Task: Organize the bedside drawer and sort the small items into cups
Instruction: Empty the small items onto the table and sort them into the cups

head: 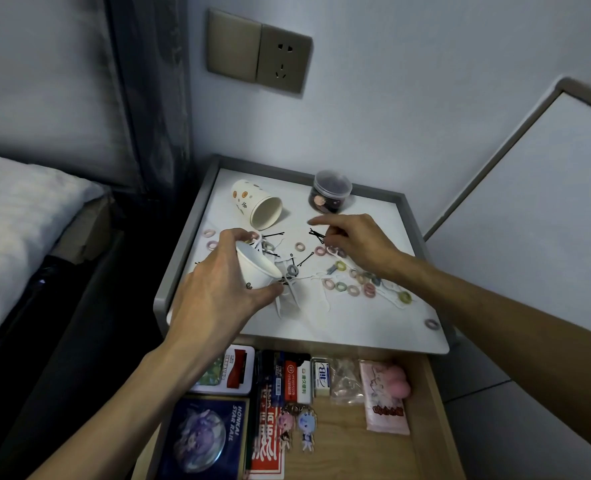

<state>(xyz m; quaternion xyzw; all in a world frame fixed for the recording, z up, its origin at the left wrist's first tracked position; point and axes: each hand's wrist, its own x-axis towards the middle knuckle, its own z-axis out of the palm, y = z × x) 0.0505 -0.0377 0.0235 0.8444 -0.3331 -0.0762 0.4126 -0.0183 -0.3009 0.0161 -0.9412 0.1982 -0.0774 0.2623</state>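
While left hand (214, 292) grips one cup (256, 271) of two, right hand (356, 244) seemingly pinches hairpins (316, 234).

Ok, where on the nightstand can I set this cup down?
Bare: the nightstand's front strip left of the lone tie, and the back right corner beside the jar. The middle is crowded with hair ties and pins.

The paper cup (256, 271) was partly hidden by the left hand (214, 296); the drawer (349, 452) was cut off by the bottom edge.
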